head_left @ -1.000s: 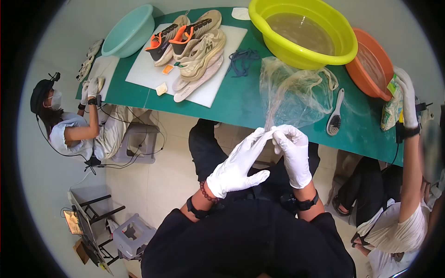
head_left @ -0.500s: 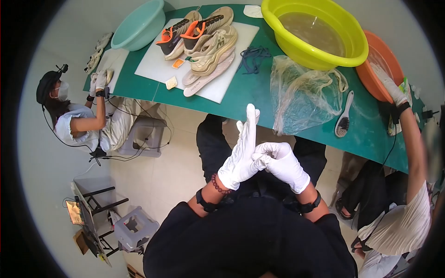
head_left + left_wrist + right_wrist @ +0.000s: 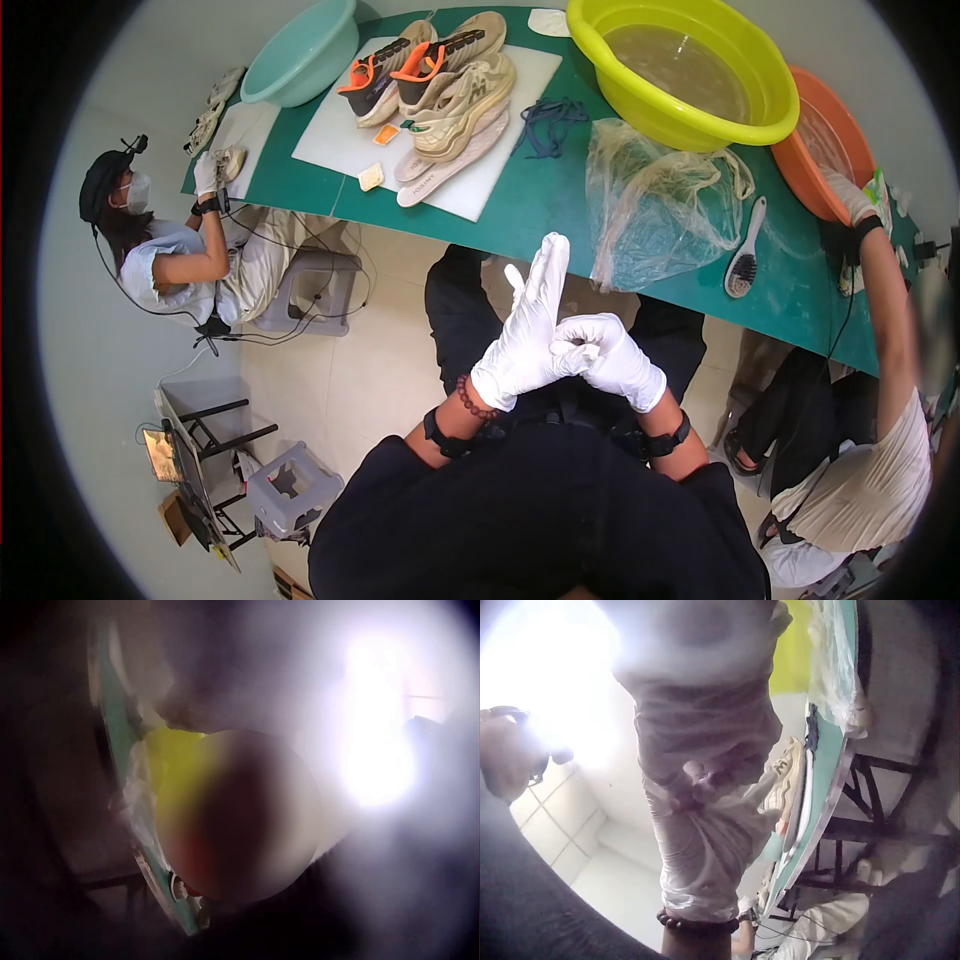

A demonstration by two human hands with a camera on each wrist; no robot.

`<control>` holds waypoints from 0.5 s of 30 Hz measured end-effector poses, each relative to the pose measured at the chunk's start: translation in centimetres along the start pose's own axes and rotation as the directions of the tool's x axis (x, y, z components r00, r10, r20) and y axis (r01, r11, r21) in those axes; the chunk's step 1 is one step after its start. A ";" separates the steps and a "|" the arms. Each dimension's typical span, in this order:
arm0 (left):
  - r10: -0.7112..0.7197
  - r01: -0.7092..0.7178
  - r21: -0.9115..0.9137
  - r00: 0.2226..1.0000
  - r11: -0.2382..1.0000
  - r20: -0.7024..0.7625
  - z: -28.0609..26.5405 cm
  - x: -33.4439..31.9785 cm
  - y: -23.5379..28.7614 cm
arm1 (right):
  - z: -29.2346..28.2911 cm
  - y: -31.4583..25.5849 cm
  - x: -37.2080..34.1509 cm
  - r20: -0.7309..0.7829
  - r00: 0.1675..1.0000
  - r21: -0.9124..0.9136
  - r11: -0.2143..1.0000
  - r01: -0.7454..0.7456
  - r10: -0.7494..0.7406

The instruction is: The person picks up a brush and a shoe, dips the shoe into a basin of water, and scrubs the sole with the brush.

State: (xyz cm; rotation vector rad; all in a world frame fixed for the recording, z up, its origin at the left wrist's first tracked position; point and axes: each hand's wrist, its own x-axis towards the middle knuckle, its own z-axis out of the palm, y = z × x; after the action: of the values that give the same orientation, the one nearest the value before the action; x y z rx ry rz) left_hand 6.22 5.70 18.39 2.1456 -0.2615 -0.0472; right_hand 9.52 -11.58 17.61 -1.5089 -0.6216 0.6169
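Note:
Both hands wear white gloves and meet in front of the body, short of the table edge. The left hand [image 3: 522, 345] points forward with its long fingers straight. Curled against the left hand's palm side, the right hand [image 3: 615, 362] pinches the white glove [image 3: 705, 855] there, and folds of it pull toward the pinch in the right wrist view. Beyond the hands, a crumpled clear plastic bag [image 3: 660, 215] lies on the green table [image 3: 490, 230], its near edge hanging slightly over. A scrub brush [image 3: 742, 268] lies right of the bag. The left wrist view is mostly blurred.
A white foam board [image 3: 530, 85] bears sneakers [image 3: 465, 115] and insoles [image 3: 440, 175]. Blue laces [image 3: 552, 128] lie beside it. Behind stand a yellow basin [image 3: 690, 130] of murky water, an orange basin [image 3: 815, 190] and a light-blue basin [image 3: 300, 60]. People work at both sides.
The hands have drawn back from the bag's edge toward the body. The right fingers moved from the left fingertips down to the left palm. At right, another person's hand reached into the orange basin.

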 end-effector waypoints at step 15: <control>-0.269 -0.338 -0.248 0.923 -0.908 -0.274 0.4 1.4 0.4 | 1.3 -1.8 -0.4 0.089 0.994 -0.277 0.960 -0.041 0.068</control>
State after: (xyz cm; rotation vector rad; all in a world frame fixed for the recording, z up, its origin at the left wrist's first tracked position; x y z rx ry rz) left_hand 7.46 4.84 18.61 -0.6882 -0.0537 0.1762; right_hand 8.28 -10.92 19.41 -1.7675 -0.7673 0.6700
